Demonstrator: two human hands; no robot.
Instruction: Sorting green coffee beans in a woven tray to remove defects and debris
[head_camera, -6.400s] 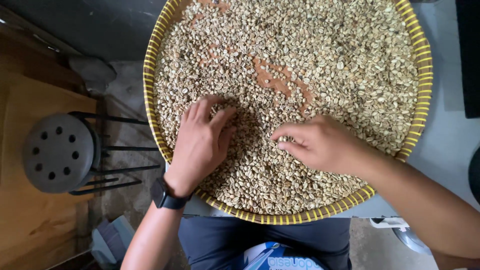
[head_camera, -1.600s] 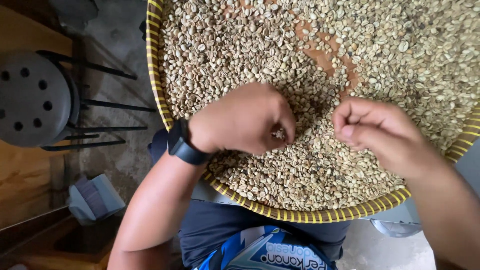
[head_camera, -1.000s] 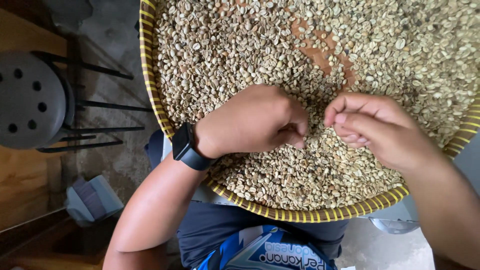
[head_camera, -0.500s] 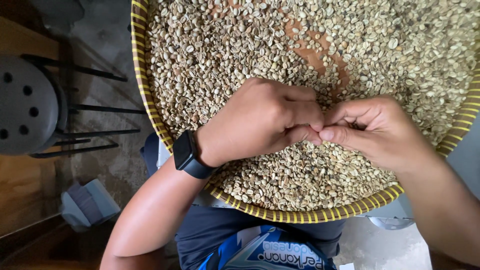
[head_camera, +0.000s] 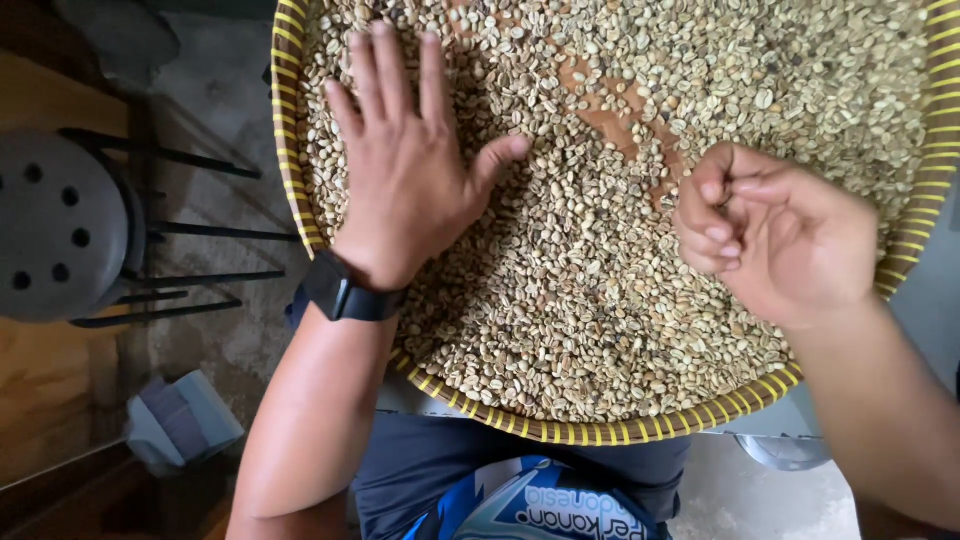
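Beans (head_camera: 600, 300), pale green and unroasted, far too many to count, fill one round woven tray (head_camera: 285, 170) with a yellow-and-brown striped rim; the tray sits in front of me over my lap, its near edge above my dark shorts. A few bare patches of the reddish tray floor (head_camera: 620, 125) show through the beans towards the far middle.

My left hand (head_camera: 405, 170) lies palm down on the beans at the tray's left side, its fingers (head_camera: 375, 70) spread wide and straight, thumb pointing right, gripping nothing. One black watch (head_camera: 345, 292) wraps that wrist, just at the tray's rim.

My right hand (head_camera: 780, 240) hovers above the beans on the right side, curled loosely closed, fingertips (head_camera: 715, 235) tucked against the thumb. Whether a bean sits pinched inside I cannot tell. The two hands are well apart.

Below the tray, on my shirt (head_camera: 540, 505), there is one blue and white printed patch with lettering, seen upside down from here. To my left stands one round grey stool (head_camera: 60, 240) with holes in its seat and black metal legs, on the concrete floor (head_camera: 210, 130). Near it, lower left, lies one small grey-blue box-like object (head_camera: 180, 425), beside a wooden surface (head_camera: 45, 390).
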